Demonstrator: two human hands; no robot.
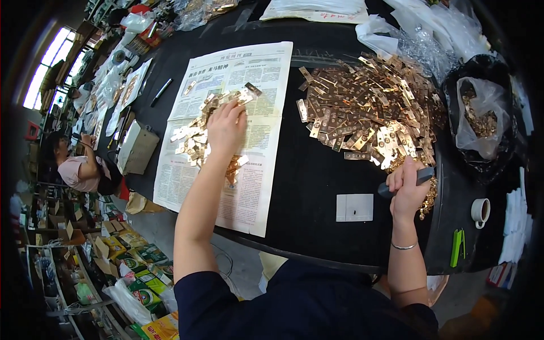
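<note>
My left hand (pixel 225 127) lies over a small heap of shiny copper-coloured metal strips (pixel 195 139) with holes, spread on a newspaper sheet (pixel 255 192). Its fingers are stretched out over the strips; what lies beneath the palm is hidden. My right hand (pixel 409 187) is closed around a dark grey bar-shaped tool (pixel 424 175), whose exact kind I cannot make out. It is at the near edge of a large pile of similar metal strips (pixel 362 102). Small gold-coloured parts (pixel 429 201) lie just right of that hand.
Near my right hand are a white card (pixel 355 208) with a dark speck, a white cup (pixel 480 211) and a green stapler-like tool (pixel 458 248). A black bag (pixel 453 124) with parts inside stands far right. A pen (pixel 161 92) lies left; another person (pixel 79 164) sits beyond.
</note>
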